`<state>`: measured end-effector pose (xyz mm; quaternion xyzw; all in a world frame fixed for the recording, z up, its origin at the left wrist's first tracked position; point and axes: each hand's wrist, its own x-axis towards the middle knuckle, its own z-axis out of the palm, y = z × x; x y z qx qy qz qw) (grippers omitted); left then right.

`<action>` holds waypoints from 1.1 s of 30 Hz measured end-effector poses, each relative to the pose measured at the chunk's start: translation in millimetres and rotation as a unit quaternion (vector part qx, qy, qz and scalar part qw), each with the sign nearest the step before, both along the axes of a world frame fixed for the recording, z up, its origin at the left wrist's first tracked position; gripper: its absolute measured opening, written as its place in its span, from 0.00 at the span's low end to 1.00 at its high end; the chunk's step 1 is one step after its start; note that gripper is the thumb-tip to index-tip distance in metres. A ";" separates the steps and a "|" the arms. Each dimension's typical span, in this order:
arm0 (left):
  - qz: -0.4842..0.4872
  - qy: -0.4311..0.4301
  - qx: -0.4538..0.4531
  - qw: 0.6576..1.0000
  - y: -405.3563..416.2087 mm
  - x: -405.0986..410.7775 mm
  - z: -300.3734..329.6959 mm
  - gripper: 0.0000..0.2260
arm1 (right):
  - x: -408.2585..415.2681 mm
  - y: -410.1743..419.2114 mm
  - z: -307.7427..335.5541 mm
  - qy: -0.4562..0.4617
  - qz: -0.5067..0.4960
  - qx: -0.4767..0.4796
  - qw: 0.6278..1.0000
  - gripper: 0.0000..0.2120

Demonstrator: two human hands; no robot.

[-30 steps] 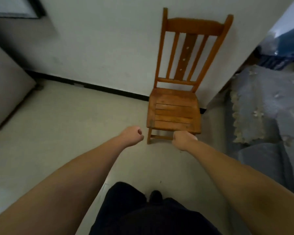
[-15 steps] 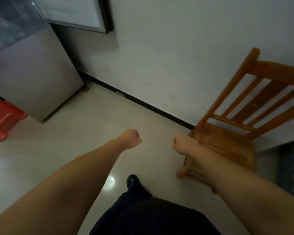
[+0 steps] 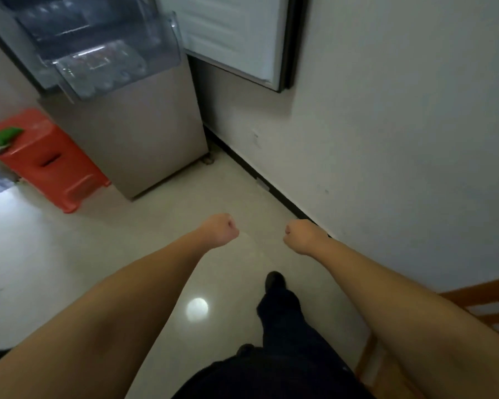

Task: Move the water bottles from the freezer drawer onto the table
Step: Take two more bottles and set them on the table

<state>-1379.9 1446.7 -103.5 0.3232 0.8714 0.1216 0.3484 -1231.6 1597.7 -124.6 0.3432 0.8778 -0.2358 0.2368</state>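
A clear freezer drawer (image 3: 167,44) is pulled out of the grey fridge (image 3: 139,139) at the upper left. Several clear water bottles (image 3: 98,67) lie inside it, blurred behind the plastic. My left hand (image 3: 219,230) is a closed fist held over the floor in the middle of the view, holding nothing. My right hand (image 3: 301,236) is also a closed fist beside it, a short gap between the two. Both hands are well short of the drawer. No table is in view.
The fridge door (image 3: 236,38) stands open against the white wall (image 3: 401,125). A red plastic stool (image 3: 49,162) with green items on top stands left of the fridge. A wooden chair (image 3: 487,300) is at the right edge. My dark trouser leg and shoe (image 3: 274,280) step forward on the glossy floor.
The view has swung left from the wooden chair to the fridge, and the open drawer has come into sight. Both fists stay closed and keep their spacing.
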 end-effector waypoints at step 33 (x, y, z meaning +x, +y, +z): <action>0.241 0.121 0.170 0.948 170.3 -522.1 99.9 0.12 | -644.8 162.6 96.1 0.222 0.262 0.032 0.939 0.13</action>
